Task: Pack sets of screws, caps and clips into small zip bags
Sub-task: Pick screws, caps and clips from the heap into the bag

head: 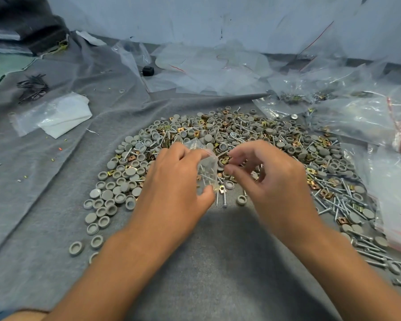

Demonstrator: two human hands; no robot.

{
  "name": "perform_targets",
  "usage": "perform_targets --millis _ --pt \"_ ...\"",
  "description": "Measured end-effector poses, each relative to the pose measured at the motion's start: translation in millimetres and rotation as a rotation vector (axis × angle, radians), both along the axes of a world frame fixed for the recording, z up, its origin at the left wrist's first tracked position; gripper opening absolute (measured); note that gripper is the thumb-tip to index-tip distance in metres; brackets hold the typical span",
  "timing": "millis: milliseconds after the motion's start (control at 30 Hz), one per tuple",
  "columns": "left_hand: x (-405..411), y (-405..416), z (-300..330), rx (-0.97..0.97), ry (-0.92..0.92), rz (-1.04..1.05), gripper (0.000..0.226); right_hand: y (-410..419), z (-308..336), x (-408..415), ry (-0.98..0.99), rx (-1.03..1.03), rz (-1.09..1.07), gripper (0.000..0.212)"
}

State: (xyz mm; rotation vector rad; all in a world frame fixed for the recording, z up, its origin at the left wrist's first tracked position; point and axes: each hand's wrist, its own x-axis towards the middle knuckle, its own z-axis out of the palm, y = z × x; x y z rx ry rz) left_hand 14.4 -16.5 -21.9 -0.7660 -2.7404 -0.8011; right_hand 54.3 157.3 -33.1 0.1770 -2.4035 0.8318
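Note:
A small clear zip bag (207, 169) with screws and grey caps inside is held upright over the pile. My left hand (176, 181) grips it from the left, thumb at its bottom corner. My right hand (264, 177) has curled fingers at the bag's red-lined top edge; its fingertips are blurred, and whether they pinch something small is unclear. Under both hands spreads a wide heap of grey round caps (116, 193), brass-coloured square clips (320, 188) and silver screws (340, 202) on grey cloth (206, 262).
Larger clear bags with red zip lines (380, 117) lie at the right and back. A white sheet in a plastic sleeve (60, 117) and a bunch of dark screws (33, 88) sit at the left. A small black object (148, 71) is near the back.

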Motion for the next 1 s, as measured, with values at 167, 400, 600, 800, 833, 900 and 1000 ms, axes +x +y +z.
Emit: perform_targets --millis 167,400,600,800,833,900,1000 --pt "0.0 -1.7 0.8 0.016 -0.015 0.001 0.059 27.1 -11.5 -7.6 -0.293 0.199 -0.183 0.025" --pt "0.6 -1.9 1.9 0.020 -0.020 0.004 0.061 20.5 -14.7 -15.9 -0.374 0.430 -0.102 0.033" --pt "-0.7 -3.0 1.6 0.013 -0.011 0.014 0.060 23.4 -20.1 -17.1 -0.356 0.326 -0.113 0.015" --pt "0.0 -3.0 0.7 0.009 -0.015 0.017 0.059 23.6 -18.7 -15.0 -0.359 0.250 -0.086 0.009" --pt "0.0 -2.8 0.5 0.007 -0.018 0.019 0.060 22.2 -19.5 -13.9 -0.355 0.293 -0.070 0.009" --pt "-0.2 -2.8 0.3 0.004 -0.023 0.021 0.060 21.7 -20.7 -12.9 -0.345 0.409 -0.044 0.010" --pt "-0.8 -2.7 0.1 0.006 -0.025 0.017 0.059 24.1 -19.3 -13.4 -0.340 0.549 -0.052 0.014"
